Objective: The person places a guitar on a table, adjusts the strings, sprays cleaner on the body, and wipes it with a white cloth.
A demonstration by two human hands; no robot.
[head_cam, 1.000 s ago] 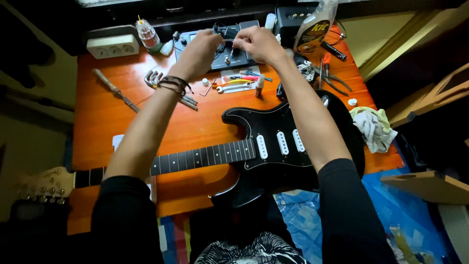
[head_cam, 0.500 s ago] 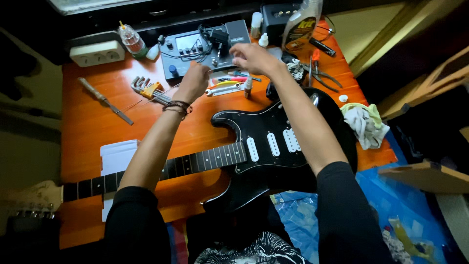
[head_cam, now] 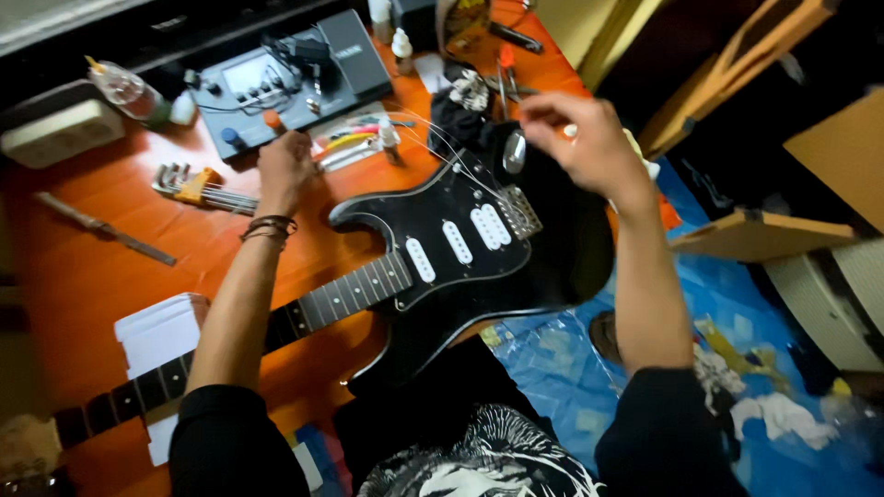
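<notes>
Guitar (head_cam: 460,248) in black lies across the orange tabletop (head_cam: 83,267), its neck running down to the left and its body to the right. The left hand (head_cam: 284,166) rests on the tabletop above the neck, fingers curled. Over the bridge, the right hand (head_cam: 589,143) pinches thin strings (head_cam: 451,147) upward.

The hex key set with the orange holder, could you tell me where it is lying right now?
In the head view the hex key set lies on the orange table, just left of the left hand, below the grey pedal unit.
</notes>
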